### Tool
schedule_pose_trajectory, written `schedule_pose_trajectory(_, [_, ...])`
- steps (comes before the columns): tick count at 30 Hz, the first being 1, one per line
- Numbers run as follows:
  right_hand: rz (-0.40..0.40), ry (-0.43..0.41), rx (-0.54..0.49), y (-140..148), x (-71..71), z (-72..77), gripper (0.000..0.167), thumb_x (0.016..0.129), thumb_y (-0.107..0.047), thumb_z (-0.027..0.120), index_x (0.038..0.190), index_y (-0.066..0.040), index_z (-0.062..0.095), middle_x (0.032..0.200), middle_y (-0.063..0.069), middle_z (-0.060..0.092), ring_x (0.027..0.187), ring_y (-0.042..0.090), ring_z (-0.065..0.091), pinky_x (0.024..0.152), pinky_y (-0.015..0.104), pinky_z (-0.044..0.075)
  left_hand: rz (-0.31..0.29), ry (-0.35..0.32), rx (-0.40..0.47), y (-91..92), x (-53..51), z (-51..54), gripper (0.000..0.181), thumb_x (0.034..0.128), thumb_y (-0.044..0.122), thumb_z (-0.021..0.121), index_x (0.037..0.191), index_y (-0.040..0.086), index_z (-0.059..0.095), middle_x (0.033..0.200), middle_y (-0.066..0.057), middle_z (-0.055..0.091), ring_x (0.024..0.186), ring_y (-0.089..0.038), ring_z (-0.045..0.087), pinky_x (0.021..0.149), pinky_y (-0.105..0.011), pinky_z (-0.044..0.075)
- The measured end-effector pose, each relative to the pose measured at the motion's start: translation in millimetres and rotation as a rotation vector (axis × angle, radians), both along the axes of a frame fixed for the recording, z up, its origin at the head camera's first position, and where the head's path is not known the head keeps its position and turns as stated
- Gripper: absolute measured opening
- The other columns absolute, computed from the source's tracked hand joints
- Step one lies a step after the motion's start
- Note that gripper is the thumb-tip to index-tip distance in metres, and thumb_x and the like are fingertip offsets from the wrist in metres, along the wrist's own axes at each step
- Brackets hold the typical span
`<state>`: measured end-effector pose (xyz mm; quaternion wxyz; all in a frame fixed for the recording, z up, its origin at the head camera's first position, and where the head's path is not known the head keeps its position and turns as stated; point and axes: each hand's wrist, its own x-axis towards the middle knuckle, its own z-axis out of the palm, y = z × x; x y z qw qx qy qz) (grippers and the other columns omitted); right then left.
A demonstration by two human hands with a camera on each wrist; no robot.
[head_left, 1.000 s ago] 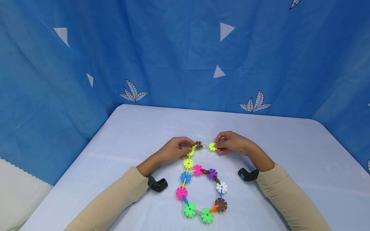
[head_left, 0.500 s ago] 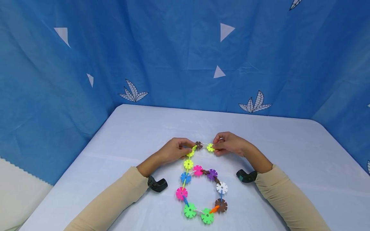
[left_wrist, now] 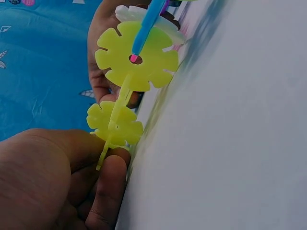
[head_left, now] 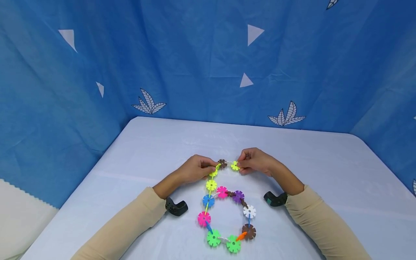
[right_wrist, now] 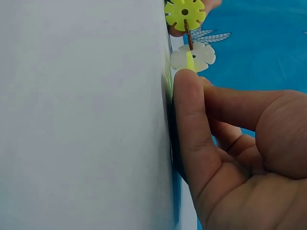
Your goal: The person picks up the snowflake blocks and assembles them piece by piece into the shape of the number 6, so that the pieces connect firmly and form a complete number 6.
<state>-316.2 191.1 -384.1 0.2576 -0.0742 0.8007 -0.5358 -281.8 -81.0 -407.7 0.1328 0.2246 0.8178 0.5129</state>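
Note:
A chain of notched plastic snowflake discs lies on the white table, forming a ring with a tail at its upper left. My left hand (head_left: pixel 195 169) pinches a yellow disc (head_left: pixel 213 172) in the tail between thumb and fingers. Beyond it, a brown disc (head_left: pixel 222 164) leads to a white disc (right_wrist: pixel 206 55). At the tail's far end, my right hand (head_left: pixel 258 161) pinches another yellow disc (head_left: pixel 235 166) by its outer edge. In the right wrist view, the fingers hide most of that end disc. A further yellow disc (left_wrist: pixel 139 55) shows large in the left wrist view.
The ring's lower part holds a pink disc (head_left: pixel 204 219), green discs (head_left: pixel 233 244), a brown disc (head_left: pixel 249 231) and a white disc (head_left: pixel 249 211). Black wrist devices (head_left: pixel 177 208) sit beside both forearms. A blue patterned curtain (head_left: pixel 208 65) hangs behind the table.
My right hand has shifted slightly left with the end yellow disc, bringing it closer to the brown disc. My left hand has kept its hold and hardly moved.

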Motion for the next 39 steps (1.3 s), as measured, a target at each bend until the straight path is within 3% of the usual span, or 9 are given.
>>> schedule_pose_trajectory(6, [0.026, -0.006, -0.007, -2.2, 1.0, -2.0, 0.010, 0.096, -0.001, 0.067, 0.100, 0.002, 0.059, 0.092, 0.015, 0.065, 0.074, 0.019, 0.067, 0.072, 0.031, 0.059, 0.032, 0.034, -0.008, -3.6, 4.5, -1.3, 0.020, 0.1001, 0.009, 0.064, 0.118, 0.008, 0.073, 0.109, -0.003, 0.069, 0.071, -0.015, 0.062, 0.067, -0.030, 0.054])
schedule_pose_trajectory(11, [0.059, 0.029, 0.017, -1.6, 1.5, -1.8, 0.013, 0.099, -0.007, 0.066, 0.106, 0.003, 0.060, 0.094, 0.016, 0.065, 0.078, 0.022, 0.066, 0.076, 0.033, 0.059, 0.073, 0.059, -0.017, -12.9, 17.2, -2.4, 0.016, 0.0984, 0.007, 0.064, 0.113, 0.006, 0.071, 0.095, -0.003, 0.069, 0.071, -0.016, 0.064, 0.065, -0.029, 0.052])
schedule_pose_trajectory(14, [0.047, 0.112, 0.093, 1.3, -1.6, 1.7, 0.015, 0.101, -0.013, 0.064, 0.107, 0.000, 0.062, 0.095, 0.014, 0.064, 0.082, 0.024, 0.062, 0.076, 0.033, 0.057, 0.077, 0.077, -0.017, -18.3, 25.8, -3.9, 0.016, 0.0968, 0.006, 0.064, 0.112, 0.005, 0.071, 0.089, -0.003, 0.069, 0.071, -0.015, 0.064, 0.064, -0.029, 0.051])
schedule_pose_trajectory(18, [0.058, 0.272, 0.229, 0.7, -10.4, 15.8, 0.015, 0.102, -0.020, 0.064, 0.107, -0.005, 0.064, 0.099, 0.011, 0.062, 0.090, 0.026, 0.057, 0.074, 0.035, 0.049, 0.076, 0.095, -0.003, -21.2, 33.6, -5.2, 0.016, 0.0969, 0.007, 0.065, 0.112, 0.005, 0.071, 0.100, -0.003, 0.070, 0.082, -0.014, 0.068, 0.069, -0.030, 0.053])
schedule_pose_trajectory(23, [0.210, 0.420, 0.280, -31.4, -28.6, 40.2, 0.022, 0.100, -0.018, 0.067, 0.116, -0.004, 0.064, 0.107, 0.009, 0.064, 0.100, 0.026, 0.058, 0.085, 0.041, 0.051, 0.119, 0.125, -0.016, -20.7, 37.0, -5.1, 0.013, 0.0971, 0.008, 0.066, 0.108, 0.008, 0.073, 0.105, -0.001, 0.070, 0.088, -0.012, 0.067, 0.075, -0.030, 0.054])
schedule_pose_trajectory(27, [0.378, 0.474, 0.287, -74.5, -41.1, 51.0, 0.028, 0.097, -0.013, 0.070, 0.122, -0.001, 0.065, 0.108, 0.007, 0.066, 0.101, 0.024, 0.062, 0.088, 0.039, 0.053, 0.127, 0.131, -0.018, -20.4, 37.4, -5.5, 0.012, 0.0968, 0.006, 0.066, 0.107, 0.008, 0.073, 0.103, 0.000, 0.070, 0.087, -0.013, 0.066, 0.077, -0.029, 0.054])
schedule_pose_trajectory(33, [0.667, 0.447, 0.270, -121.7, -50.9, 40.8, 0.038, 0.096, -0.004, 0.070, 0.133, -0.005, 0.064, 0.122, 0.012, 0.065, 0.112, 0.024, 0.061, 0.094, 0.033, 0.051, 0.093, 0.161, 0.007, -19.9, 36.6, -5.7, 0.014, 0.0967, 0.004, 0.065, 0.109, 0.004, 0.072, 0.104, -0.001, 0.070, 0.088, -0.013, 0.065, 0.079, -0.028, 0.054])
schedule_pose_trajectory(36, [0.734, 0.427, 0.325, -130.5, -49.8, 34.0, 0.044, 0.095, -0.002, 0.068, 0.138, -0.011, 0.064, 0.126, 0.009, 0.060, 0.112, 0.022, 0.058, 0.093, 0.030, 0.049, 0.080, 0.167, 0.010, -19.0, 35.7, -5.7, 0.014, 0.0969, 0.003, 0.065, 0.110, 0.003, 0.072, 0.105, -0.002, 0.069, 0.088, -0.013, 0.065, 0.079, -0.027, 0.054])
schedule_pose_trajectory(39, [0.763, 0.477, 0.391, -133.2, -46.4, 32.7, 0.040, 0.095, -0.002, 0.068, 0.133, -0.014, 0.068, 0.124, 0.006, 0.057, 0.110, 0.020, 0.054, 0.091, 0.029, 0.048, 0.067, 0.182, 0.015, -19.0, 34.6, -4.5, 0.014, 0.0969, 0.003, 0.065, 0.109, 0.002, 0.072, 0.104, -0.003, 0.070, 0.089, -0.014, 0.065, 0.079, -0.027, 0.054])
